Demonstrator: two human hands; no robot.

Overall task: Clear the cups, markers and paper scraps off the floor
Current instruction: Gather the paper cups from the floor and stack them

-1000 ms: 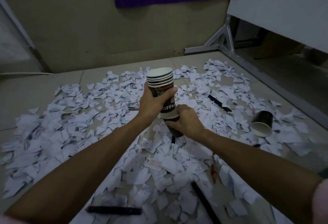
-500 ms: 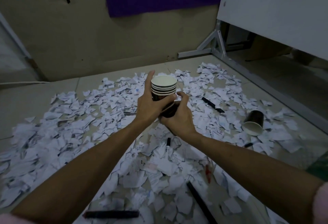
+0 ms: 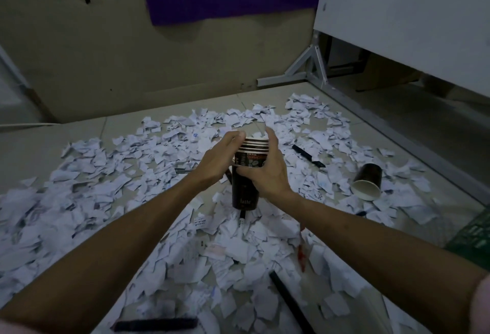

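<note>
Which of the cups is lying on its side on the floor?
The single dark cup at the right, white mouth toward the camera, among the paper scraps. The others form an upright stack between both hands.
</note>
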